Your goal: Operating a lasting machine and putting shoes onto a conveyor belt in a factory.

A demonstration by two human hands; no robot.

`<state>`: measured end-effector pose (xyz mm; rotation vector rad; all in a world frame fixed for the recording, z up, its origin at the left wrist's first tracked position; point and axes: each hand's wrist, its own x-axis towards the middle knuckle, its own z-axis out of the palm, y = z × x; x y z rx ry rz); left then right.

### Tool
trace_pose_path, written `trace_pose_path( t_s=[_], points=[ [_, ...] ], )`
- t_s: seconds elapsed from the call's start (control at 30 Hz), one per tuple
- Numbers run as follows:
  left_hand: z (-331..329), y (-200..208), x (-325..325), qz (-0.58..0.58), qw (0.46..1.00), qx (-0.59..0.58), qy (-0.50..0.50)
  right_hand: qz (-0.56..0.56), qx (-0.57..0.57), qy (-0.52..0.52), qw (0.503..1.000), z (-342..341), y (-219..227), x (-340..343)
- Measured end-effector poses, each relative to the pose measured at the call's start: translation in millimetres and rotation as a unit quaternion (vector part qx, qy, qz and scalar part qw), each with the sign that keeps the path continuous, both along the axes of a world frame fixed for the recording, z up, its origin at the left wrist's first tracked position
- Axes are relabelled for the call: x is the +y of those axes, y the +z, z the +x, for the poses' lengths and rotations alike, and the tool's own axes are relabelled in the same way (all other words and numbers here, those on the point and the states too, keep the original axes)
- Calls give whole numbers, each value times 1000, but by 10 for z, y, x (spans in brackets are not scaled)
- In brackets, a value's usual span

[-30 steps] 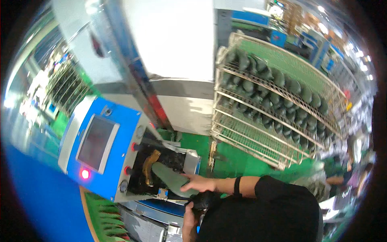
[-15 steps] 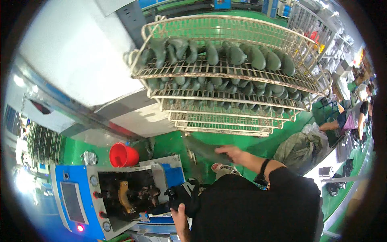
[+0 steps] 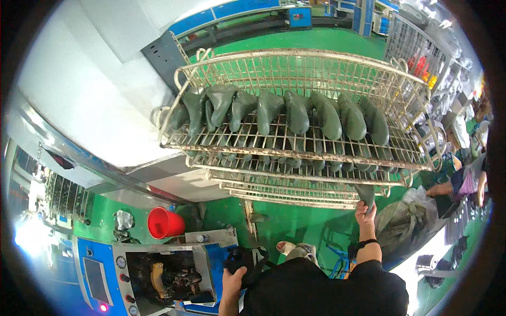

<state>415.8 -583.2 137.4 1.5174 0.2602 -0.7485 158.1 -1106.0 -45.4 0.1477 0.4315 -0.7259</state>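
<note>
My right hand [image 3: 366, 211], arm stretched forward, is closed round one end of a dark green shoe last [image 3: 365, 193]. The last's other end points up at the right part of the wire rack [image 3: 295, 152], below its upper shelves; whether it touches the rack I cannot tell. Close to my body on the left, my left hand [image 3: 233, 279] grips a black shoe upper [image 3: 246, 261] with loose strap-like parts, beside the blue machine [image 3: 100, 274]. A row of similar green lasts [image 3: 298, 113] stands on the rack's top shelf, with several more on the shelf below.
The machine's dark opening holds a brass-coloured part [image 3: 157, 279]. A red bucket [image 3: 165, 223] stands on the green floor beyond it. At right are a large grey-green sack [image 3: 408, 221] and another person's arm [image 3: 440, 189]. A white wall panel [image 3: 100, 100] rises at left.
My right hand has moved right and forward with the last, from in front of my body to the rack. The view has shifted; my left hand still holds the black upper.
</note>
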Motion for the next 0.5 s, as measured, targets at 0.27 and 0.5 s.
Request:
trace_pose_path(
  t_s=[0.27,0.5],
  points=[
    [-132,227,102,7,997,13,70,35,349,-174,920,765,-152,-1011],
    [-667,161,1135,173,969,55,169,48,451,-26,891,1547,-331,71]
  ],
)
